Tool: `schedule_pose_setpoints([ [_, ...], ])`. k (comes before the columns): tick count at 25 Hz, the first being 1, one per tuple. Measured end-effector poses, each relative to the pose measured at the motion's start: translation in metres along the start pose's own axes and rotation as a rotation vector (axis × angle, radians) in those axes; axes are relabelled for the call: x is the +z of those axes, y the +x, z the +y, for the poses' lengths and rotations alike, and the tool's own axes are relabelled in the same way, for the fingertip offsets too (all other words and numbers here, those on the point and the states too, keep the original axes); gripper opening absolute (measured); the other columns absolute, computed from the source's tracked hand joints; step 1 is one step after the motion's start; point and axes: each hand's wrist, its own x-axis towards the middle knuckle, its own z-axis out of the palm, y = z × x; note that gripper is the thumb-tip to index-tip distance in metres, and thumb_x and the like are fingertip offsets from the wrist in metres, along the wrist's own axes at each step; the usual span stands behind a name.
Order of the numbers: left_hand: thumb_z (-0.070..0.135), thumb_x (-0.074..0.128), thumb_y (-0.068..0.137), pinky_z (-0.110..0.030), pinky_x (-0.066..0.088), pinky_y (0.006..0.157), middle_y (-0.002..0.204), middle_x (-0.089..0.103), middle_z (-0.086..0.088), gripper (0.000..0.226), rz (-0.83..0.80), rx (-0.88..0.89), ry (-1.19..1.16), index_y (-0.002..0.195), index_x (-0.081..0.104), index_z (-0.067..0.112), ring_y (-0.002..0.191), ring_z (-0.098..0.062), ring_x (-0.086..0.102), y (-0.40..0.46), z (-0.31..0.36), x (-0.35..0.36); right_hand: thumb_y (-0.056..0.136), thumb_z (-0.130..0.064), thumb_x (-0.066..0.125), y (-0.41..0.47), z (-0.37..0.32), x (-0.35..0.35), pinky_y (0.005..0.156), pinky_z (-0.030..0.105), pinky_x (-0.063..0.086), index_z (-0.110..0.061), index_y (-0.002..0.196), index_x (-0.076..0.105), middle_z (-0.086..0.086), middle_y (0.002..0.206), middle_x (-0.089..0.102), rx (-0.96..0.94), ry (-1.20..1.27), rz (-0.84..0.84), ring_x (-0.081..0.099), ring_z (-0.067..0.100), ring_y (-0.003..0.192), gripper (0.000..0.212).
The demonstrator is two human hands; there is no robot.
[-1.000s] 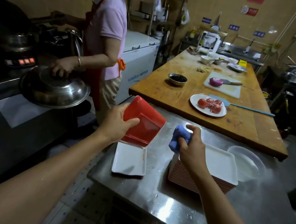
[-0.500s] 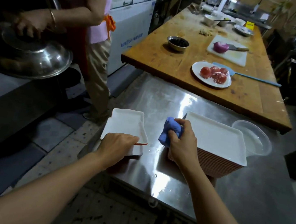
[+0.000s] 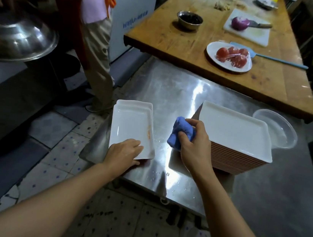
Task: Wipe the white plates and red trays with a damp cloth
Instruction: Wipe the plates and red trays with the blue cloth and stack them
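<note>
Two small rectangular trays [image 3: 131, 123], white inside, lie stacked face up at the left edge of the steel table [image 3: 175, 93]. My left hand [image 3: 123, 152] rests on the near end of the top one, fingers over its rim. My right hand [image 3: 194, 145] grips a bunched blue cloth [image 3: 181, 131] just above the table between the small stack and a tall stack of trays [image 3: 233, 134], white on top with red sides.
A clear plastic lid [image 3: 277, 130] lies right of the tall stack. Behind, a wooden table [image 3: 181, 42] holds a plate of wrapped tomatoes [image 3: 229, 56], a metal bowl [image 3: 189, 20] and a cutting board [image 3: 248, 31]. A person [image 3: 95, 30] stands at left holding a steel wok lid [image 3: 17, 38].
My left hand turned the red-backed tray over and laid it face up on the small white tray. The view tilted down. My right hand kept the cloth near the tall stack.
</note>
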Motion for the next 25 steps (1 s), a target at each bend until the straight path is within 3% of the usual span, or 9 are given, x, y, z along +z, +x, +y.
schedule_pose_setpoints([
  [4,0.032,0.069,0.082,-0.036,0.052,0.079,0.127,0.054,-0.006,0.042,-0.004,-0.001,-0.062,0.116,0.060,0.008,0.120,-0.019,0.049,0.009,-0.010,0.006,0.088,-0.011,0.054,-0.001,0.008,0.003,0.064,0.005,0.039,-0.022,0.113,0.051,-0.008,0.098,0.058,0.046,-0.018,0.012,0.054,-0.002,0.083,0.027],
  [8,0.044,0.054,0.090,-0.034,0.046,0.087,0.139,0.042,0.001,0.046,-0.131,-0.015,0.004,0.126,0.051,0.015,0.129,-0.015,0.036,0.020,-0.018,0.004,0.089,-0.013,0.055,-0.002,0.009,0.004,0.062,0.004,0.038,-0.019,0.115,0.046,-0.005,0.106,0.055,0.082,-0.039,0.052,0.053,0.008,0.090,0.028],
  [11,0.052,0.045,0.092,-0.034,0.044,0.079,0.125,0.046,0.001,0.042,-0.227,-0.025,0.045,0.114,0.051,0.017,0.121,-0.019,0.042,0.028,-0.013,-0.008,0.090,-0.014,0.054,-0.003,0.005,-0.003,0.061,0.004,0.040,-0.020,0.106,0.045,-0.005,0.101,0.056,0.076,-0.051,0.071,0.052,0.003,0.083,0.020],
  [17,0.048,0.051,0.091,-0.037,0.038,0.100,0.144,0.043,0.002,0.056,-0.058,-0.119,-0.262,0.139,0.040,0.023,0.131,-0.019,0.040,0.066,0.033,-0.050,0.089,-0.011,0.053,0.004,-0.001,-0.040,0.077,0.023,0.042,-0.020,0.099,0.046,0.002,0.103,0.057,0.034,-0.103,0.170,0.055,0.016,0.092,0.016],
  [21,0.040,0.052,0.092,-0.038,0.043,0.097,0.135,0.053,-0.002,0.050,-0.011,-0.086,-0.368,0.137,0.042,0.022,0.123,-0.023,0.049,0.099,0.076,-0.074,0.088,-0.009,0.054,0.026,0.006,-0.066,0.073,0.005,0.032,-0.018,0.098,0.049,0.006,0.106,0.053,-0.021,-0.206,0.237,0.051,0.017,0.095,0.014],
  [22,0.036,0.052,0.092,-0.038,0.043,0.096,0.130,0.056,-0.004,0.047,0.003,-0.091,-0.393,0.136,0.044,0.021,0.119,-0.024,0.051,0.105,0.085,-0.077,0.088,-0.012,0.055,0.033,0.011,-0.068,0.079,0.006,0.032,-0.015,0.103,0.053,0.007,0.111,0.051,-0.015,-0.269,0.199,0.050,0.020,0.103,0.015],
  [24,0.026,0.051,0.091,-0.036,0.045,0.092,0.119,0.063,-0.006,0.041,0.032,-0.135,-0.450,0.132,0.050,0.021,0.113,-0.027,0.054,0.117,0.100,-0.080,0.092,-0.021,0.054,0.043,0.024,-0.069,0.101,0.023,0.030,-0.012,0.118,0.059,0.012,0.130,0.044,0.023,-0.498,0.067,0.039,0.028,0.123,0.028],
  [25,0.021,0.050,0.090,-0.036,0.046,0.090,0.114,0.065,-0.006,0.039,0.041,-0.162,-0.468,0.129,0.053,0.021,0.110,-0.028,0.055,0.122,0.106,-0.081,0.093,-0.023,0.052,0.045,0.031,-0.068,0.103,0.027,0.027,-0.012,0.120,0.061,0.014,0.134,0.042,0.020,-0.567,0.013,0.035,0.030,0.126,0.030],
])
